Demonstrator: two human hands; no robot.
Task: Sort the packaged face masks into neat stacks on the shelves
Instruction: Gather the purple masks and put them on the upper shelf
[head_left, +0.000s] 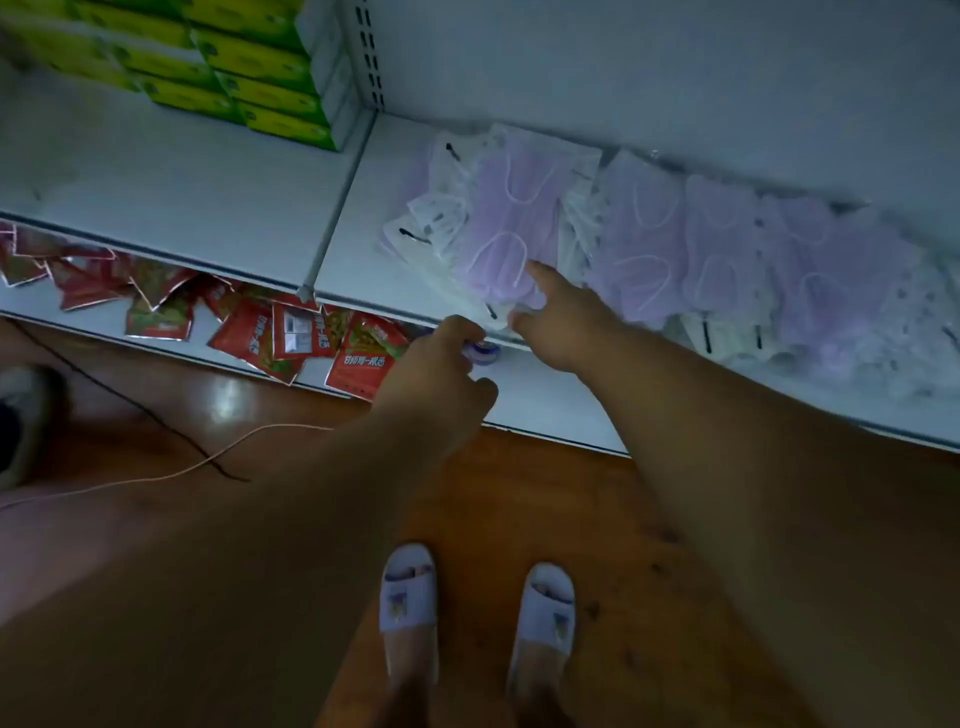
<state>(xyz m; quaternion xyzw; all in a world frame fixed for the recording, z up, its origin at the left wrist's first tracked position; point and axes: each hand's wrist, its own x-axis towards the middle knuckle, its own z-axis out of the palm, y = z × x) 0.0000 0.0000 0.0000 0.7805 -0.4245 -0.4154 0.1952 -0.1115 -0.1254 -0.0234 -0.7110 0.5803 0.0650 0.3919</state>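
Seen from above, a person's two feet in pale slippers (478, 608) stand on a brown wooden floor (545, 493), where a thin cord (171, 470) trails off to the left. Both bare arms reach forward toward a white shelving unit. The left hand (441, 374) hangs at the front edge of the middle shelf (358, 249), its grip curled together around a small bluish round object (485, 351) that is too blurred to identify. The right hand (563, 317) lies just beside it to the right, its grip apart: the index finger is stretched forward with its tip touching the near edge of a packaged purple face mask (511, 228), and the other fingers are loosely bent and clamp nothing. That packet tops a loose pile at the left end of a row of packaged face masks (727, 260), purple and white, which overlap untidily and spread along the middle shelf to the right edge of the view. Below, on the lower shelf (545, 410), red sachets (280, 332) lie scattered at the left. Farther back, on the left section of the shelving, green and yellow boxes (249, 67) stand stacked against the slotted upright (369, 52).
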